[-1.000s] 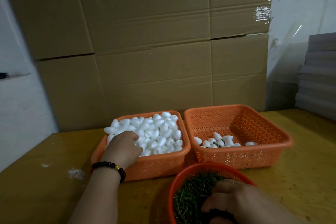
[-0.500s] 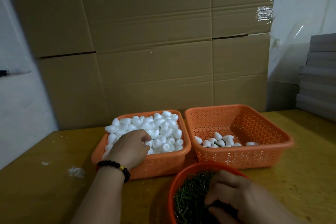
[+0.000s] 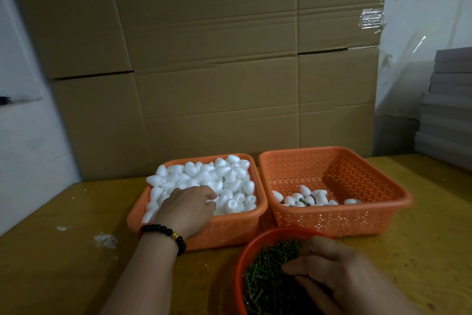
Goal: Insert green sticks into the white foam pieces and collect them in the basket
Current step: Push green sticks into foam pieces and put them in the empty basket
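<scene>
Left wrist: I wear a bracelet (image 3: 163, 233) of round, glossy dark beads strung close together.
Bracelet accent: one small gold bead (image 3: 175, 235) sits among the dark ones, on the top of my wrist.
Left hand (image 3: 187, 208): bare, no glove, no ring that I can make out.
Left forearm: bare, no sleeve in sight.
Right hand (image 3: 332, 271): bare, no glove, no ring or band showing.
Right forearm: bare where it shows; the wrist is cut off by the frame edge.

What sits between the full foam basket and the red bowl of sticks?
Only bare table between full foam basket and red bowl, in the head view.
</scene>
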Demonstrator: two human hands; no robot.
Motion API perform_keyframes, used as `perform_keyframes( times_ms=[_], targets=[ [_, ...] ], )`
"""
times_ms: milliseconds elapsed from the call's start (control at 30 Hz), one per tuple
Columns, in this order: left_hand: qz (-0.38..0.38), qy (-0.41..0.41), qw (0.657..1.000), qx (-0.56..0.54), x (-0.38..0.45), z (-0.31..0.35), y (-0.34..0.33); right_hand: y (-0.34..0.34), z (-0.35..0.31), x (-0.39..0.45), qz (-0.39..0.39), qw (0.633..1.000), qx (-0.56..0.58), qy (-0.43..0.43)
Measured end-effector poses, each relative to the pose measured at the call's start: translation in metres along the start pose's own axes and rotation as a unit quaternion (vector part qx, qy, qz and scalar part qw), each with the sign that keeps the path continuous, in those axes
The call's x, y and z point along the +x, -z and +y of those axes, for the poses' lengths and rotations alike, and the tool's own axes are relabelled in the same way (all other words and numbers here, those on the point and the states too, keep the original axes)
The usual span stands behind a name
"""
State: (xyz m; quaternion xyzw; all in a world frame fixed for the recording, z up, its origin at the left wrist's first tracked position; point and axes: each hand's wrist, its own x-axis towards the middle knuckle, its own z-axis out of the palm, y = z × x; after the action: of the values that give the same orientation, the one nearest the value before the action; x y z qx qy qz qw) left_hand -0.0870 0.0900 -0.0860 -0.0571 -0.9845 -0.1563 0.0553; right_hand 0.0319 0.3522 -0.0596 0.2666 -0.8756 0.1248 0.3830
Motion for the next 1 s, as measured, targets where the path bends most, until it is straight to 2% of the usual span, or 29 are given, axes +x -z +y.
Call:
perform_keyframes(
  times_ms=[33,100,267,500,600,667,700,767,900,1000],
  targets=[
    [0.008,0.004,1.0,-0.016,0.0,0.001,0.001,-0.023,-0.022,-0.025,-0.052,0.997,0.028,-0.05],
    [0.021,0.008,0.999,-0.04,-0.001,0.002,0.001,-0.034,-0.019,-0.051,-0.093,0.991,0.098,0.014],
    [0.021,0.024,0.997,-0.069,-0.002,0.006,0.002,-0.034,-0.016,-0.047,-0.035,0.987,0.142,-0.063],
    [0.006,-0.012,0.995,-0.103,-0.004,0.005,0.005,-0.039,-0.017,-0.051,-0.009,0.987,0.138,-0.079],
    [0.025,-0.007,0.986,-0.162,-0.003,0.006,0.007,-0.038,-0.016,-0.051,-0.016,0.988,0.132,-0.077],
    [0.036,-0.01,0.97,-0.242,-0.003,0.008,0.01,-0.038,-0.017,-0.051,-0.008,0.989,0.128,-0.079],
    [0.04,-0.007,0.95,-0.309,-0.004,0.01,0.012,-0.037,-0.017,-0.051,-0.011,0.988,0.131,-0.079],
    [0.041,0.006,0.889,-0.457,-0.007,0.016,0.016,-0.037,-0.018,-0.051,-0.01,0.988,0.134,-0.078],
    [0.047,0.019,0.782,-0.621,-0.01,0.028,0.022,-0.037,-0.018,-0.051,-0.009,0.988,0.134,-0.073],
    [0.0,0.022,0.669,-0.743,-0.018,0.042,0.028,-0.036,-0.019,-0.051,-0.014,0.988,0.137,-0.072]
  ],
)
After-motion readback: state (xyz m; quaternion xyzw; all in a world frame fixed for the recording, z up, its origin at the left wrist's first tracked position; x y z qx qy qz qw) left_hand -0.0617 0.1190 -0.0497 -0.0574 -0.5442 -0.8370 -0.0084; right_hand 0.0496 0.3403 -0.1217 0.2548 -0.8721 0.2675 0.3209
